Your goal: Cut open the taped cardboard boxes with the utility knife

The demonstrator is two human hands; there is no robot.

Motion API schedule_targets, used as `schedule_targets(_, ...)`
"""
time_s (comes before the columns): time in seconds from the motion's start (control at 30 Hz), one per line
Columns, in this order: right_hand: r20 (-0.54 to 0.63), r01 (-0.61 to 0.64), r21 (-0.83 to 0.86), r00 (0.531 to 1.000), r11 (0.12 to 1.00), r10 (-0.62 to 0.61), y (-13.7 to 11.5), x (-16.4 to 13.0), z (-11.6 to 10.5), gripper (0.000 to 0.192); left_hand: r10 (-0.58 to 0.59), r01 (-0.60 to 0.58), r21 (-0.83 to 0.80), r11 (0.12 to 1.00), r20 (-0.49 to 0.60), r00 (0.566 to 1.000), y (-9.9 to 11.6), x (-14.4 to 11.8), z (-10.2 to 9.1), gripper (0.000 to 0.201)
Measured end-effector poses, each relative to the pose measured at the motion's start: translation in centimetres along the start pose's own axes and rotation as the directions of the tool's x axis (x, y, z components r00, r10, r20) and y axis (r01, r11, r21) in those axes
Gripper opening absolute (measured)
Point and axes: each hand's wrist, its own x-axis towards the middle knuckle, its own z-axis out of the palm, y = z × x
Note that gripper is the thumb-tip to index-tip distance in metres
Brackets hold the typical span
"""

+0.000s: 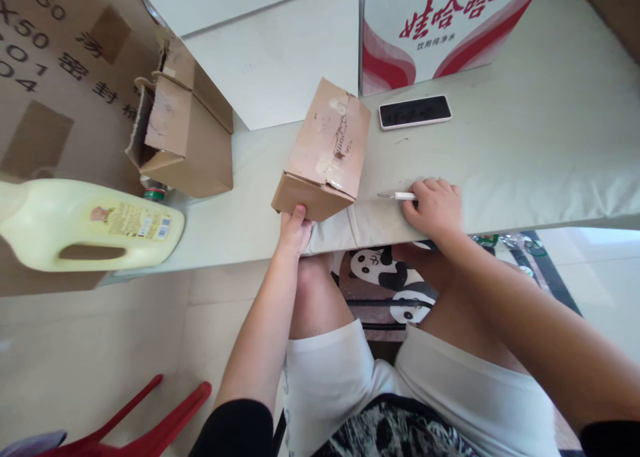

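A small taped cardboard box [325,152] lies tilted on the pale table [525,157], its near end over the table's front edge. My left hand [295,229] grips that near end from below, thumb on the box's front face. Right of it, my right hand [434,207] rests on the table, fingers closed around a small white-handled knife [395,195] whose blade points left toward the box. The blade tip lies a short way from the box's side.
A black phone [415,111] lies behind my right hand. A red-and-white printed carton [430,24] stands at the back. An open cardboard box [180,127] and a pale yellow jug [85,224] sit at left, a red stool [150,424] below.
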Motion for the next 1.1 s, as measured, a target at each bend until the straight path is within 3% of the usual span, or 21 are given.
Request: schedule_targets(1.1, -0.001, 0.009, -0.003, 1.0, 1.0, -0.01, -0.03, 0.07, 0.03, 0.022, -0.001, 0.001, 0.015, 1.0, 0.007, 1.0, -0.26, 0.15, -0.39, 0.086)
